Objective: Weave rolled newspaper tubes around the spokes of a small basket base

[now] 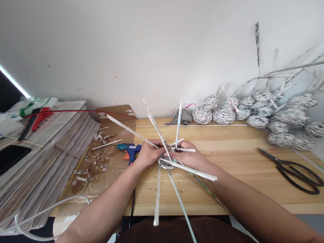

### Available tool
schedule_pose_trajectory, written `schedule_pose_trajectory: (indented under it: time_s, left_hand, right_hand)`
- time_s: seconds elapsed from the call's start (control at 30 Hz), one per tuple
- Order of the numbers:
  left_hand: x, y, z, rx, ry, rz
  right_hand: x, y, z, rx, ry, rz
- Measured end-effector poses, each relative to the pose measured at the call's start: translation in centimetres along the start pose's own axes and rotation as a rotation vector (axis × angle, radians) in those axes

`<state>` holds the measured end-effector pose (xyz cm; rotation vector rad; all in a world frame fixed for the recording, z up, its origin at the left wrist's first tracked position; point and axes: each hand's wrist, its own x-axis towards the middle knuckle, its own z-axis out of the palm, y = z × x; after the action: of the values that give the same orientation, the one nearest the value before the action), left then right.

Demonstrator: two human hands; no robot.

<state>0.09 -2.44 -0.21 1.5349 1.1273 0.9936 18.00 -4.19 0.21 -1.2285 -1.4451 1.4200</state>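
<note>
Both hands are around a small woven paper piece [166,162] made of rolled newspaper strips, held just above the wooden table. Stiff paper tubes stick out of it in several directions, one of them a pale tube [184,208] running down toward my body. My left hand [150,153] grips the piece from the left, thumb near the crossing tubes. From the right, my right hand [189,157] closes on its far side, with some fingers hidden behind the tubes. A blue hot glue gun [131,152] lies just left of my left hand.
Several woven paper gourds [225,111] stand along the wall at the right. Black-handled scissors [293,172] lie on the wooden table [238,158]. Paper scraps [98,167] litter brown cardboard at left, beside a tall newspaper stack [59,154] with a phone [2,166] on it.
</note>
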Motion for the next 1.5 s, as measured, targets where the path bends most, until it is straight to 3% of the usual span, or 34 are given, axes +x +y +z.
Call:
schedule_pose_trajectory:
  time_s: [0.17,0.4,0.5,0.63,0.77,0.9,1.17,1.33,1.5]
  left_hand:
    - [0.0,0.5,-0.1,0.070,0.100,0.014]
    - [0.6,-0.2,-0.7,-0.003,0.144,-0.029]
    - [0.7,-0.3,-1.0,-0.056,0.175,-0.029]
    - [0.8,0.0,-1.1,-0.219,0.195,-0.042]
    - [0.9,0.2,-0.9,-0.353,0.218,-0.056]
    - [0.8,0.2,-0.7,-0.294,0.263,-0.042]
    - [0.7,-0.4,0.1,-0.139,0.270,-0.021]
    - [0.6,0.0,0.2,-0.093,0.246,-0.019]
    - [0.5,0.0,0.1,0.008,0.307,0.029]
  right_hand:
    - [-0.1,-0.4,0.1,0.140,-0.075,-0.037]
    - [-0.3,-1.6,-1.3,0.174,-0.388,-0.033]
    - [0.1,-1.8,-1.9,0.235,-0.447,0.020]
    - [0.8,-1.6,-2.3,0.432,-0.431,0.133]
    - [0.7,-1.2,-1.9,0.452,-0.364,0.085]
    - [0.3,-1.4,-1.2,0.350,-0.334,-0.017]
    - [-0.1,-0.3,0.3,0.213,-0.203,-0.048]
    - [-0.2,-0.8,0.1,0.350,-0.242,0.048]
    - [0.1,-1.4,-0.3,0.503,-0.197,0.167]
